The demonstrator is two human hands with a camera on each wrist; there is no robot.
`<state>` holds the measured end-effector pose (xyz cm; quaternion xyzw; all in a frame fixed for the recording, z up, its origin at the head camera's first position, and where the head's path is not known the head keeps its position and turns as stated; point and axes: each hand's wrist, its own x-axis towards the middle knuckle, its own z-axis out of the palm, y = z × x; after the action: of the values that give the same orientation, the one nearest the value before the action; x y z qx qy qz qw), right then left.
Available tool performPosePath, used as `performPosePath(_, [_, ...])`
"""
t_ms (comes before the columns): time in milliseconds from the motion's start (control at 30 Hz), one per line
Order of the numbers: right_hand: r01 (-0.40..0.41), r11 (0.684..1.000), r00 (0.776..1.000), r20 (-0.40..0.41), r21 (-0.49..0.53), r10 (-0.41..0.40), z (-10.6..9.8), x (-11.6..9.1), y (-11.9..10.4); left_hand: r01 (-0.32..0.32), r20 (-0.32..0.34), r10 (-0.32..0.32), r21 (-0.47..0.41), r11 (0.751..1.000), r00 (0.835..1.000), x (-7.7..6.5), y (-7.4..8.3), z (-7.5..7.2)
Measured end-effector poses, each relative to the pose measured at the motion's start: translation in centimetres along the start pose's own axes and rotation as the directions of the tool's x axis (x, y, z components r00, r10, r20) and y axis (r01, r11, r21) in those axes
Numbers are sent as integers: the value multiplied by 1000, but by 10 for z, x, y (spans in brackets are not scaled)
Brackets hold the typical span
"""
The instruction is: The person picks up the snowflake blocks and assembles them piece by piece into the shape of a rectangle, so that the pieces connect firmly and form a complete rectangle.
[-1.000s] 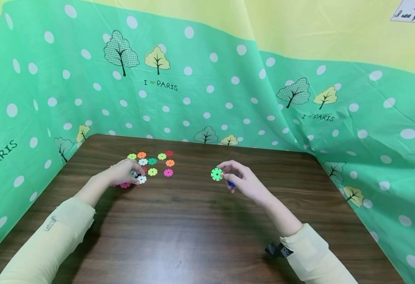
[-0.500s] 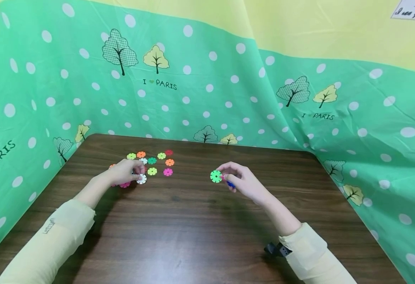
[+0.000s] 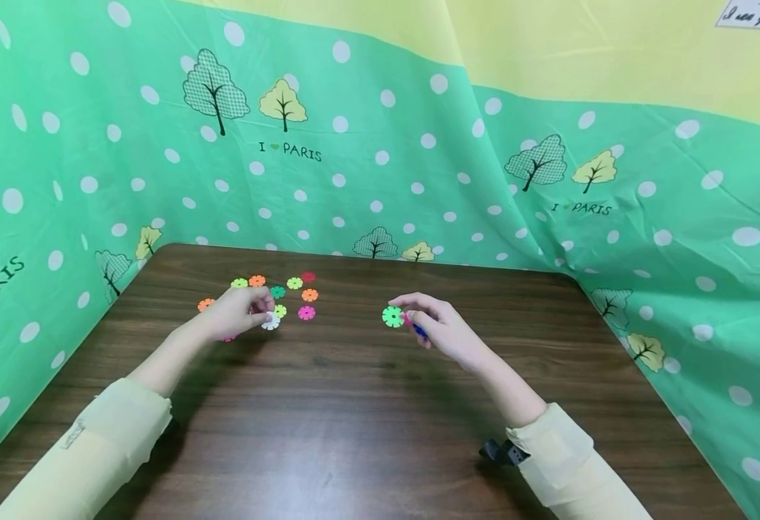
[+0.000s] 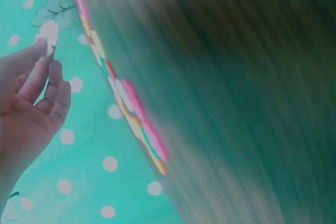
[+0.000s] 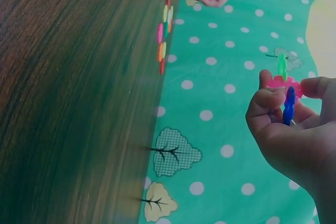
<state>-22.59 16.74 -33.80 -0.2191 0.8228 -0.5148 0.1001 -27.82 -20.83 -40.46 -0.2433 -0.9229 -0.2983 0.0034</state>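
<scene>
My left hand (image 3: 233, 314) pinches a white notched plastic disc (image 3: 271, 322) between thumb and fingers, just above the table on the left. In the left wrist view the white disc (image 4: 50, 31) stands at the fingertips, the other fingers loosely bent. On the right, my right hand (image 3: 451, 334) grips several joined interlocking discs. A green disc (image 3: 392, 316) sticks out to the left of its fingers. The right wrist view shows a pink disc (image 5: 282, 83) in the middle, held between fingers and thumb, with a blue disc (image 5: 289, 106) slotted into it.
Loose notched discs lie flat at the table's far left, among them an orange disc (image 3: 310, 295), a magenta disc (image 3: 306, 313) and a dark green disc (image 3: 277, 292). Some are hidden behind my left hand. A dotted green curtain (image 3: 328, 180) hangs behind the brown table (image 3: 328, 426).
My left hand has picked up the white disc and moved slightly right with it. The right hand stays nearly in place with its joined discs.
</scene>
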Motion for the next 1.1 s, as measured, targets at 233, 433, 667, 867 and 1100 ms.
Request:
performPosePath(233, [-9,1000,1000,1,-26,9,3,-7,-21,22,-83,-29,-79,997,996,-5,28,-1])
performPosePath(433, [11,985,999,-36,-170,-18,4,-6,-22,30,-136,-45,-111,993,990,-10,50,-1])
performPosePath(667, [36,976,996,-69,-213,-51,6,5,4,28,-217,-60,-148,989,974,-15,73,1])
performPosePath(867, [76,969,991,-90,-235,-100,7,7,5,-9,-306,-53,-195,981,951,-17,94,6])
performPosePath(1100, [110,959,986,-94,-260,-139,11,9,3,-94,-415,-11,-233,968,910,-15,111,14])
